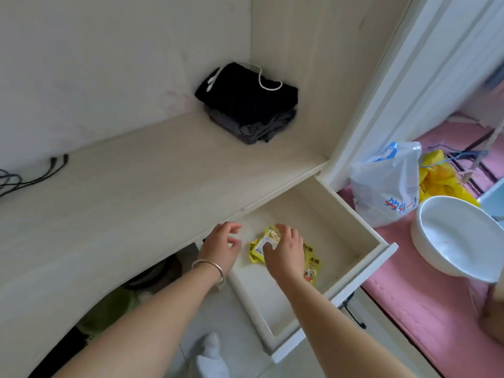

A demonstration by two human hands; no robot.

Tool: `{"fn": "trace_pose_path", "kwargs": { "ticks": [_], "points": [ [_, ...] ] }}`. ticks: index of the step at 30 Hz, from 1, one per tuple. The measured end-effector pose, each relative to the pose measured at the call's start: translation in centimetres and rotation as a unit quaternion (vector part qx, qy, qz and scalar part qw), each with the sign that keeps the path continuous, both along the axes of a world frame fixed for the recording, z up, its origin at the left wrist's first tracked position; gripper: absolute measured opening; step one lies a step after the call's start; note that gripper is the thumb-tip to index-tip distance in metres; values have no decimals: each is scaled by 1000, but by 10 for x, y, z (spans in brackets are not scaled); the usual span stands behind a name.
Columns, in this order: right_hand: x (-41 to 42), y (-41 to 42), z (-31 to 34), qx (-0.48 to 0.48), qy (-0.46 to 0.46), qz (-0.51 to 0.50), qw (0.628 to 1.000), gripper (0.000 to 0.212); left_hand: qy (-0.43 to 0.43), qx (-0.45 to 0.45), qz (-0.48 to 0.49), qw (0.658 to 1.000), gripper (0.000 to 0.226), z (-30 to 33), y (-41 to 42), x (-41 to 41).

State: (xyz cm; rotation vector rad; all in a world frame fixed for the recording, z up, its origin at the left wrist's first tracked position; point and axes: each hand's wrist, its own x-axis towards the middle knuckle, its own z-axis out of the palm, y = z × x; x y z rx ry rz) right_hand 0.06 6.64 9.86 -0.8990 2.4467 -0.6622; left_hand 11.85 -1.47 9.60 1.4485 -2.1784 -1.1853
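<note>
— Where are the yellow packets?
— Lower centre of the frame, in the open drawer. The right hand curls its fingers round the top one.
— And the left hand?
— Just beside, fingers loosely spread, holding nothing.

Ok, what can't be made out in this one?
Head view only.
Packets: right hand covers most; their count and its grip cannot be told.
Their print: too small, blurred.
Cables: cut off by the left edge.
Under the desk: dark, blurred shapes.
</note>
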Motion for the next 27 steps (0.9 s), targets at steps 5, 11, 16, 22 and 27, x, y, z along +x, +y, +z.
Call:
{"fn": "trace_pose_path", "kwargs": {
  "ticks": [5,11,16,22,27],
  "points": [
    [77,-21,32,-34,12,130,991,46,23,-41,101,994,28,38,10,92],
    [196,-41,42,-23,7,279,960,42,21,-62,251,966,26,58,29,233],
    [309,-43,44,-14,-4,389,921,34,-3,-54,357,933,24,59,61,361],
    [440,-35,41,22,-14,469,883,31,-23,-21,445,895,22,47,104,496],
    [534,-36,38,55,-29,479,875,33,-39,18,497,867,21,37,126,587]
  ]
}}
